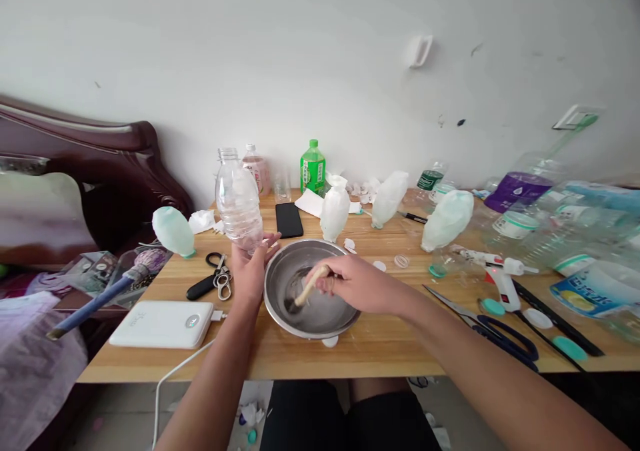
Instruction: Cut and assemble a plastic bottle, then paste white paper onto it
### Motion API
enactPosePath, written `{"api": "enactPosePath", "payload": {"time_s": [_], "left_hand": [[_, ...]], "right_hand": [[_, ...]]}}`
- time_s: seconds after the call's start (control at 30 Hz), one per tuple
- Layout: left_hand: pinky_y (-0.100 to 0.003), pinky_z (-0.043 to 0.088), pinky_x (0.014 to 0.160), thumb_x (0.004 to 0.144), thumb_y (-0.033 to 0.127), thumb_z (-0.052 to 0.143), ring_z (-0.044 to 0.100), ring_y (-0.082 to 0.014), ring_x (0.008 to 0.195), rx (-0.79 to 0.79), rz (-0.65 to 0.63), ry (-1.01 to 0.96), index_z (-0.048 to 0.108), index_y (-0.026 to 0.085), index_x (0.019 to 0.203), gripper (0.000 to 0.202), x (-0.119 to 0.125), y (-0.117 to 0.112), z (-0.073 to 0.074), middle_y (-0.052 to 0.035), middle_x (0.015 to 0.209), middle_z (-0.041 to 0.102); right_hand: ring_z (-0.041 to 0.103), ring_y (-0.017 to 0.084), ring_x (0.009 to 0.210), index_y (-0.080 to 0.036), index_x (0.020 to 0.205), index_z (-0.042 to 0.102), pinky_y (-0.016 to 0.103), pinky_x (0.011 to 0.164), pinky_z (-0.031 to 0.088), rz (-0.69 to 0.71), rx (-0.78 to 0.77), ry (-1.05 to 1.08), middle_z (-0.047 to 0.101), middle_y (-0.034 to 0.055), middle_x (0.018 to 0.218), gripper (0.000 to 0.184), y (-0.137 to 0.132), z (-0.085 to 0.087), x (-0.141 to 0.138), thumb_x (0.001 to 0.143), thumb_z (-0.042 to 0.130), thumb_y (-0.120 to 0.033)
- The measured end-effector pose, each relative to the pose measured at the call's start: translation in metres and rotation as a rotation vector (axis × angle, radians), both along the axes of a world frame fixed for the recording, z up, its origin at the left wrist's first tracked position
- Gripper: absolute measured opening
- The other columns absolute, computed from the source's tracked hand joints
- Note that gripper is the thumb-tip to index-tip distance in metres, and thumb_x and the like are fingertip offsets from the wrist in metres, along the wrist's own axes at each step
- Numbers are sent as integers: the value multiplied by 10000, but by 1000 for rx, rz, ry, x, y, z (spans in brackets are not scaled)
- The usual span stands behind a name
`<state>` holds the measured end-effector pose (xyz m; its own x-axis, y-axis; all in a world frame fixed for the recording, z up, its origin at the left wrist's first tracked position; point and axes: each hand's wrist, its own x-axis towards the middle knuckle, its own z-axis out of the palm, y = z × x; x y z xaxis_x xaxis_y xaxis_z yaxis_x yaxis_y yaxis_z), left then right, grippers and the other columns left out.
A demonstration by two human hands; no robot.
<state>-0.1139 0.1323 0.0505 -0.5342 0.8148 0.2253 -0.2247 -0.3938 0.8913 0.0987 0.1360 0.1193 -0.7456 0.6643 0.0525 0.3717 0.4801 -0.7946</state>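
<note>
My right hand (345,281) grips the pale handle of a brush (311,287). Its dark bristles dip into the metal bowl (273,304), where some liquid seems to lie at the bottom. To the bowl's left, my left hand (253,264) is closed round the base of a clear plastic bottle (239,204). The bottle stands upright with its uncapped neck at the top. Just behind the bowl is a white-coated bottle shape (335,211), and a second whitish one (390,198) leans farther right.
Scissors (487,331), a glue gun (505,284) and several clear bottles (520,224) crowd the right side. At left lie a white power bank (163,324) with a cable, small scissors (223,279) and a pale green wrapped shape (173,230). A phone (289,220) and green bottle (313,168) are behind.
</note>
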Motion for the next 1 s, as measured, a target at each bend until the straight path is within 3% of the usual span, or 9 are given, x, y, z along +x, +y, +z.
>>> {"api": "enactPosePath", "payload": {"time_s": [0.07,0.17,0.3,0.43,0.63,0.7,0.77,0.87,1.0], "left_hand": [[-452,590,872,757,219,683,758,-267,905,-27,-22,-12,598,197,936,199,0,-2,0,-32,897,716],[-425,604,808,759,230,679,768,-243,788,-40,-6,-19,604,199,952,209,-2,-6,-1,-20,880,719],[-373,606,752,756,241,684,758,-205,721,-40,7,-11,602,208,963,225,-5,-6,-4,-4,832,724],[-360,601,754,752,248,697,758,-219,731,-59,-39,2,615,192,967,238,-5,-4,-8,-24,728,737],[-346,600,751,737,234,694,759,-211,746,-58,-46,-31,605,201,960,242,-8,-2,-12,-18,762,744],[-334,598,745,723,216,692,757,-201,743,-56,-45,-57,601,201,956,251,-8,-2,-11,-13,788,741],[-332,597,744,711,207,690,754,-190,737,-53,-44,-88,588,211,978,287,-8,-3,-9,-2,824,736],[-347,594,764,688,203,695,750,-182,730,-50,-52,-123,572,220,987,324,-8,-4,-6,11,859,723],[-351,587,767,668,198,705,748,-182,727,-56,-75,-137,567,222,986,348,-7,-4,-3,15,864,715]], "right_hand": [[616,137,708,-193,973,733,241,640,425,-29,-16,-24,730,20,865,222,-6,9,13,943,521,-251],[589,151,660,-173,982,730,256,620,400,-249,99,-16,696,19,760,257,-2,15,26,954,509,-300],[614,187,748,-165,884,722,288,693,404,-455,225,13,726,65,829,243,16,0,16,941,496,-236],[651,190,797,-163,963,718,285,719,444,-326,139,44,739,72,867,242,14,-15,-7,947,488,-237],[650,150,710,-219,916,753,247,630,453,71,-21,-54,731,5,794,199,-12,11,9,907,560,-268],[645,155,692,-201,951,742,253,621,452,-3,-31,-71,719,14,776,229,-7,16,19,923,536,-296],[642,168,681,-174,929,726,267,625,450,-204,32,-59,711,33,753,256,4,13,20,933,514,-318],[643,199,739,-157,853,702,299,672,441,-418,152,-41,726,83,798,271,14,3,3,942,484,-291],[660,186,796,-191,864,710,289,724,466,-255,123,-19,750,64,872,260,-1,1,-25,946,466,-222]]}}
